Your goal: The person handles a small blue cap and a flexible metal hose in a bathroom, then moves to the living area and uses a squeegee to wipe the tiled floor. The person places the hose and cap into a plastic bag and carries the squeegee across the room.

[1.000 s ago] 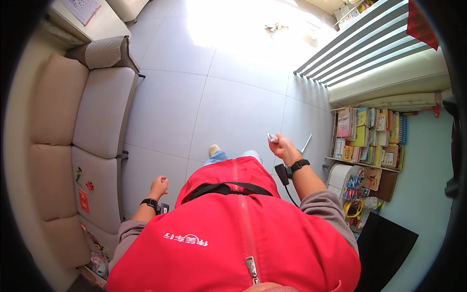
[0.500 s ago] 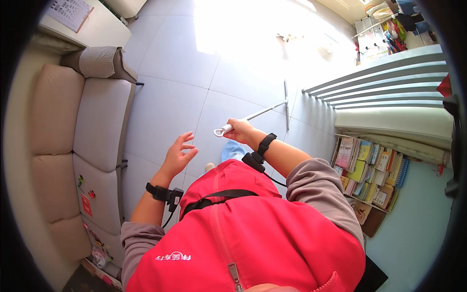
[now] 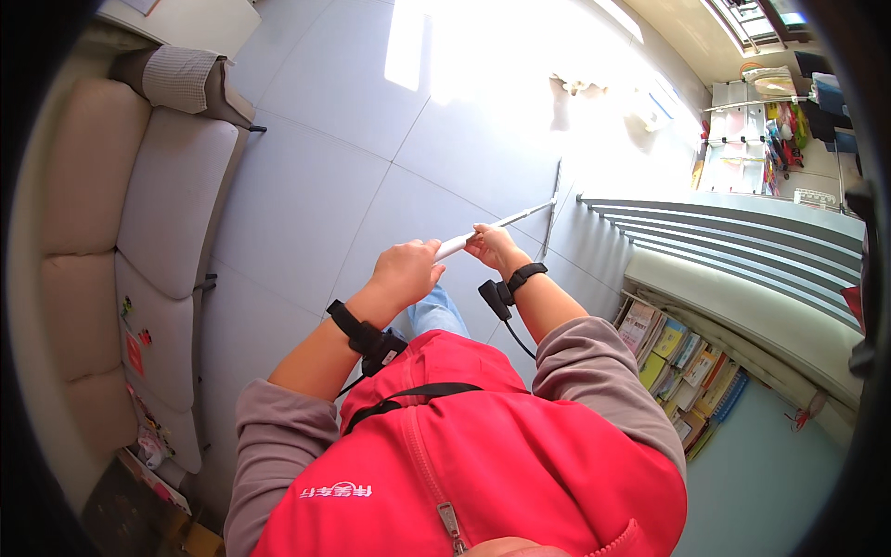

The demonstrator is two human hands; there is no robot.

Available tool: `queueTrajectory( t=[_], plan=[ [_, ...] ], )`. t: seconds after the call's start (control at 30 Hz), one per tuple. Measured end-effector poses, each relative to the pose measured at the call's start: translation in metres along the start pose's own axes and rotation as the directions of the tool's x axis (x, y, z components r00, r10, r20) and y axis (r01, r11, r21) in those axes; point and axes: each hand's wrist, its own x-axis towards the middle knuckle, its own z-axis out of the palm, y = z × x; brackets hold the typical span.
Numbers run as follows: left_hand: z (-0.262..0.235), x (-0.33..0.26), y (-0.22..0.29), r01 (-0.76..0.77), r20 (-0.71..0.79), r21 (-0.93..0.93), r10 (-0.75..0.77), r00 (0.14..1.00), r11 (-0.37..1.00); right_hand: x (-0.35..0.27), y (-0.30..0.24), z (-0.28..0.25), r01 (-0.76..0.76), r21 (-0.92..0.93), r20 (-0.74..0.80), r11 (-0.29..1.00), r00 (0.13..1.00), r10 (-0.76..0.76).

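Note:
A long-handled floor squeegee [image 3: 453, 247] with a white grip, a thin metal pole and a narrow crossbar slants away from me to the right. My left hand [image 3: 406, 272] is wrapped round the grip end, hiding its loop. Farther along, my right hand [image 3: 495, 247] holds the handle where the white grip meets the pole, fingers closed round it. The crossbar lies at floor level, near the end of a grey slatted rack. Both wrists wear black straps with small dark devices.
A beige sofa [image 3: 176, 204] runs along the left side. On the right stand the grey slatted rack [image 3: 724, 241] and a shelf of books [image 3: 682, 362]. Pale floor tiles [image 3: 325, 176] spread ahead, with strong sunlight at the far end. A small white object [image 3: 577, 88] lies there.
My left hand, open and apart before, has moved right and taken hold of the squeegee's grip end. My right hand has shifted forward along the handle. The view has turned somewhat.

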Motion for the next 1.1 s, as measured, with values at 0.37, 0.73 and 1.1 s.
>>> queueTrajectory(
  t=[0.37, 0.73, 1.1],
  plan=[
    [0.037, -0.196, -0.074, 0.339, -0.184, -0.279, -0.396, 0.899, 0.899, -0.046, 0.124, 0.108, -0.176, -0.585, 0.236, 0.792, 0.897, 0.373],
    [0.138, -0.56, -0.064, 0.595, -0.333, -0.593, -0.838, 0.433, 0.543, -0.2, 0.452, 0.182, -0.149, -0.859, 0.328, 0.49, 0.575, 0.75],
    [0.139, -0.655, 0.045, 0.729, -0.515, -0.279, -0.739, 0.435, 0.624, -0.338, 0.55, 0.194, -0.312, -0.748, 0.383, 0.586, 0.519, 0.765]
  ],
)
